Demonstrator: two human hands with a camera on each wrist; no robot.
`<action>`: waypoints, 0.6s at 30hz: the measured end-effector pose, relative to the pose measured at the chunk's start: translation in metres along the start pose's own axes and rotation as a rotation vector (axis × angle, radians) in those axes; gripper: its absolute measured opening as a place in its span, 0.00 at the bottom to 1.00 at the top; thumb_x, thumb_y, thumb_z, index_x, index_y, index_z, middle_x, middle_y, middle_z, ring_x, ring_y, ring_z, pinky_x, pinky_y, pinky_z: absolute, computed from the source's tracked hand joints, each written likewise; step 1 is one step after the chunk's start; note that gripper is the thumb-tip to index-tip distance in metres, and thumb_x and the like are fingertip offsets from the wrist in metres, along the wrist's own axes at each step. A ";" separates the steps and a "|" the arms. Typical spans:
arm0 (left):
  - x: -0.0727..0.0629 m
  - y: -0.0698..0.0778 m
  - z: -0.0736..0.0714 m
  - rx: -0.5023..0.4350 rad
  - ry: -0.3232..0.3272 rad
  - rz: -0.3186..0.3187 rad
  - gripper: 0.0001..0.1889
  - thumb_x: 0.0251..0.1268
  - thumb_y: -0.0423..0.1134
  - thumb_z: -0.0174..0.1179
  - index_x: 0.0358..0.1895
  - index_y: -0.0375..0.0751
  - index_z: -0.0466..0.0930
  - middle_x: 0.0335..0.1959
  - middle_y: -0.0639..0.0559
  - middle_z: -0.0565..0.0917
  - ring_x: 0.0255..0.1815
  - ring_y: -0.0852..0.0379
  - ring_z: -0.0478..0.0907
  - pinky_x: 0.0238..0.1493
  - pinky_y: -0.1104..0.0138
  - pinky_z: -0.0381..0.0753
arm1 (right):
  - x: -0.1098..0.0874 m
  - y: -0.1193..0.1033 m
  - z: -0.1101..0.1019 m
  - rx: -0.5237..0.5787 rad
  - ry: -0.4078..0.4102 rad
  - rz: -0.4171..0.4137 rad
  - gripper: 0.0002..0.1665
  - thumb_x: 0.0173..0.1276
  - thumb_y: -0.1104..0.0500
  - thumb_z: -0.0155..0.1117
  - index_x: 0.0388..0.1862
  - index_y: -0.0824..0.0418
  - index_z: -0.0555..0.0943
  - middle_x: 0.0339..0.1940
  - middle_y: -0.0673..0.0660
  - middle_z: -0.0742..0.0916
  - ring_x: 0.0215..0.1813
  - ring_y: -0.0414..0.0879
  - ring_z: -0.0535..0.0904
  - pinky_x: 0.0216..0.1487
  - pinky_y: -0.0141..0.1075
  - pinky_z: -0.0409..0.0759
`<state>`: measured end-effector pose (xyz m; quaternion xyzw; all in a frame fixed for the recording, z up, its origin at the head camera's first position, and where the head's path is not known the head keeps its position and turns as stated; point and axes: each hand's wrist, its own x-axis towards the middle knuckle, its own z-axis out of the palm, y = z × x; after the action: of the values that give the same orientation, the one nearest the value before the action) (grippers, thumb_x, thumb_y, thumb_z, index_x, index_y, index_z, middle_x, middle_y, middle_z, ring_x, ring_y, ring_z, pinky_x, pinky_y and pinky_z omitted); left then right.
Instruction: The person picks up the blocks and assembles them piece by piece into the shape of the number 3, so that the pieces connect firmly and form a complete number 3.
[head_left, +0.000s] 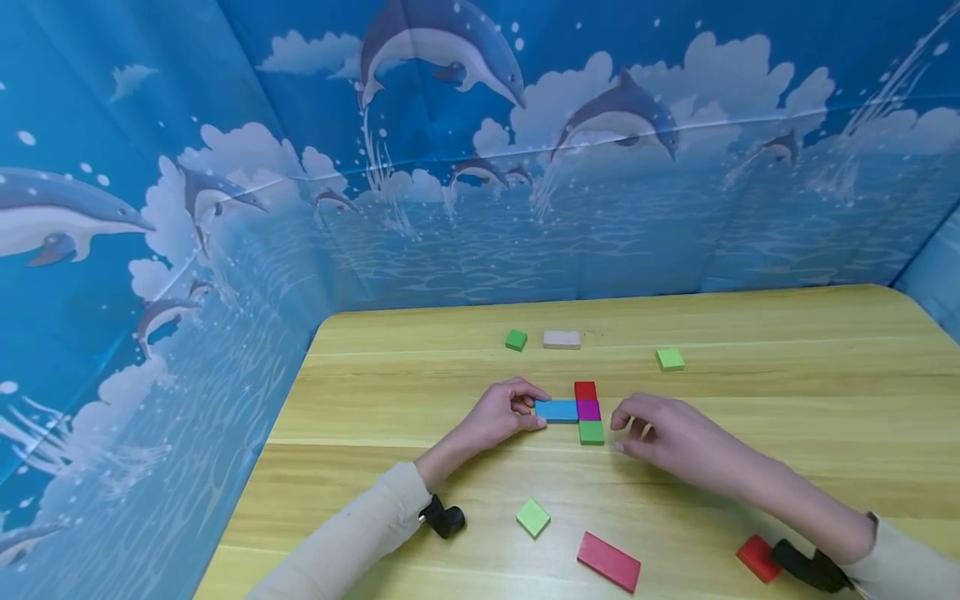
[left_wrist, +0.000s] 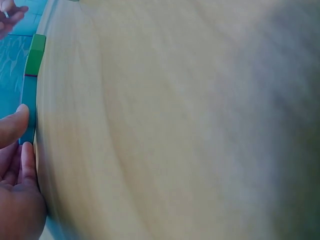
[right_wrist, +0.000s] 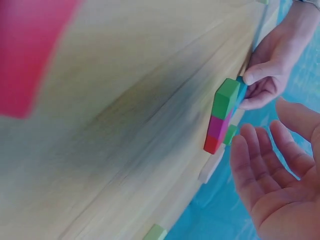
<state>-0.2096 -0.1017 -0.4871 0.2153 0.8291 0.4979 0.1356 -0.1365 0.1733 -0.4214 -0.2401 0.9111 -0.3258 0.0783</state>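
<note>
Pink block (head_left: pixel 609 562) nearest; left hand (head_left: pixel 501 414), fingers pinching blue block (head_left: pixel 557 411); right hand (head_left: pixel 671 437) near purple block (head_left: pixel 588 410), fingers loosely bent, parted.

Four green blocks (head_left: pixel 592 432), one blue block (head_left: pixel 558 411), one purple block (head_left: pixel 588 410), one pale block (head_left: pixel 562 339), apparently three red blocks (head_left: pixel 608 562), one part-hidden.

Head: you look forward and down from above, across the table (head_left: pixel 360 375) to the backdrop (head_left: pixel 465 242).
Left wrist: turned sideways and close in, you skim the table past your left hand (left_wrist: pixel 21 197).
Right wrist: also sideways, you look past your near right hand (right_wrist: pixel 280 192) toward your left.
All three: blue block (head_left: pixel 557 411), green block (head_left: pixel 591 432) by its end.
</note>
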 end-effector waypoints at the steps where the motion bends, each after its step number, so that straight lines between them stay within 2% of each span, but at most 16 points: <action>1: 0.000 0.000 0.000 0.004 -0.001 0.000 0.14 0.58 0.33 0.71 0.49 0.45 0.86 0.38 0.53 0.77 0.37 0.59 0.75 0.42 0.69 0.78 | -0.004 -0.001 -0.001 0.001 0.003 0.003 0.09 0.64 0.59 0.72 0.42 0.52 0.82 0.37 0.43 0.82 0.38 0.37 0.77 0.37 0.32 0.80; 13: 0.001 -0.002 0.001 0.010 -0.003 0.009 0.15 0.59 0.32 0.71 0.49 0.44 0.85 0.38 0.54 0.77 0.36 0.60 0.75 0.42 0.70 0.78 | -0.041 0.001 -0.003 -0.009 0.002 -0.009 0.13 0.65 0.58 0.70 0.48 0.51 0.82 0.42 0.42 0.83 0.39 0.32 0.77 0.41 0.34 0.81; 18: 0.000 -0.001 0.001 0.003 0.000 0.016 0.15 0.58 0.32 0.71 0.49 0.43 0.85 0.38 0.53 0.77 0.37 0.60 0.75 0.42 0.69 0.78 | -0.053 0.003 -0.005 0.002 -0.028 0.061 0.15 0.65 0.54 0.70 0.50 0.49 0.82 0.44 0.41 0.83 0.40 0.32 0.77 0.41 0.33 0.81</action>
<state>-0.2093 -0.1012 -0.4882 0.2220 0.8280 0.4979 0.1313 -0.0926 0.2044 -0.4201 -0.2168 0.9165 -0.3206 0.1013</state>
